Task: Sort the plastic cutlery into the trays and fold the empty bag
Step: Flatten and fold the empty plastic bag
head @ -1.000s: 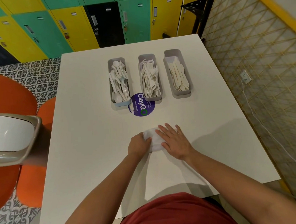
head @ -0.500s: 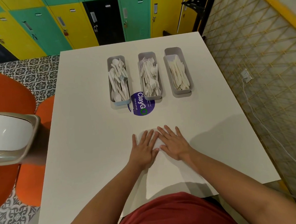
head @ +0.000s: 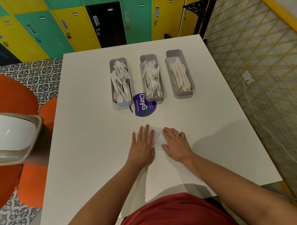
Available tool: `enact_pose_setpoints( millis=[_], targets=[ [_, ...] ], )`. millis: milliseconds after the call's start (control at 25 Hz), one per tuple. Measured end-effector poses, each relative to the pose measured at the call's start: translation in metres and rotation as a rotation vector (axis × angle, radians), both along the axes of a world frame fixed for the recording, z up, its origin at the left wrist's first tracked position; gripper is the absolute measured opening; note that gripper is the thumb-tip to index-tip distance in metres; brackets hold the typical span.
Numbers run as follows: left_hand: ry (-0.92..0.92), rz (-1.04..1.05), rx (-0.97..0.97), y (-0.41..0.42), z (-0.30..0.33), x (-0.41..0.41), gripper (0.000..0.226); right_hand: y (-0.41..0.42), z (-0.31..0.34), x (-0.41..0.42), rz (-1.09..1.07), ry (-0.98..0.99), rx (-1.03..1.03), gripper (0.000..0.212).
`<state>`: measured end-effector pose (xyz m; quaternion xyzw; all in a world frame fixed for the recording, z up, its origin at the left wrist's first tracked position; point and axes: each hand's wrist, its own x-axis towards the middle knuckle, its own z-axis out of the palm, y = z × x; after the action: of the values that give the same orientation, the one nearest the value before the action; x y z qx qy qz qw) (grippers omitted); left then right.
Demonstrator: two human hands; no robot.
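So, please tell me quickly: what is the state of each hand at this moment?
Left hand: open, fingers straight, pressing flat on the folded bag.
Right hand: open, lying flat on the same bag, holding nothing.

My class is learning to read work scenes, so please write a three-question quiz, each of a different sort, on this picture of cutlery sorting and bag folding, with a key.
1. True or false: both hands lie flat on the bag.
2. Which tray holds the forks? A. the left tray B. the middle tray C. the right tray
3. Fill in: the purple sticker lies on the table between the bag and the ____.

Key
1. True: the fingers of both are straight and press the folded bag down.
2. B: spoons fill the left one, knives the right.
3. trays
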<state>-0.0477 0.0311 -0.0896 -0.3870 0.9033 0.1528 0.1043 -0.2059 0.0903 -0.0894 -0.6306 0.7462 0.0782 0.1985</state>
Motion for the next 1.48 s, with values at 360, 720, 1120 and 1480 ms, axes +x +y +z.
enact_pose_setpoints(
  millis=[360,720,1120,1480],
  targets=[
    [-0.011,-0.039,0.135,0.016,-0.003,-0.018,0.077,-0.014,0.016,0.006,-0.538,-0.682,-0.081,0.043],
    [0.209,0.061,0.238,0.001,-0.004,-0.012,0.042,-0.014,0.014,-0.009,-0.807,-1.056,-0.256,0.050],
    [0.787,0.591,0.851,-0.008,0.007,-0.009,0.027,-0.010,-0.006,-0.015,-0.344,-0.677,-0.079,0.056],
    [0.523,0.367,0.445,0.003,0.005,0.002,0.035,-0.007,-0.009,-0.012,-0.216,-0.392,-0.042,0.032]
  ],
)
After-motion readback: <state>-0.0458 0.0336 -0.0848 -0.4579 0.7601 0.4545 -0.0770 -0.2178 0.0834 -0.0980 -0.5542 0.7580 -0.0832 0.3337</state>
